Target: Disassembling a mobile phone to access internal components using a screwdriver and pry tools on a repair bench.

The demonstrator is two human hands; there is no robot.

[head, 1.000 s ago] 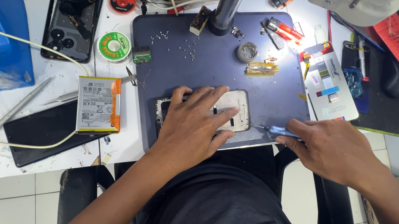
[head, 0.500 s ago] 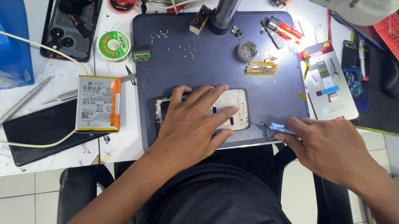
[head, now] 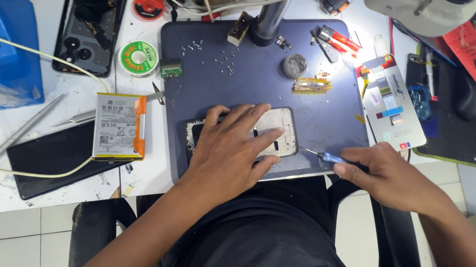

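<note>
Head view: an opened phone [head: 274, 133] is lain flat near the front edge of a dark blue work mat [head: 211, 92] and is pressed down by the left hand [head: 232, 154], spread palm-down with nothing gripped. A small blue-handled screwdriver [head: 324, 157] is pinched in the right hand [head: 389, 178], its tip just beside the phone's right edge. A phone battery [head: 118, 125] is seen left of the mat.

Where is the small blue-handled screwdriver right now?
The small blue-handled screwdriver is in the right hand, at the dark blue mat's front edge, right of the opened phone.
</note>
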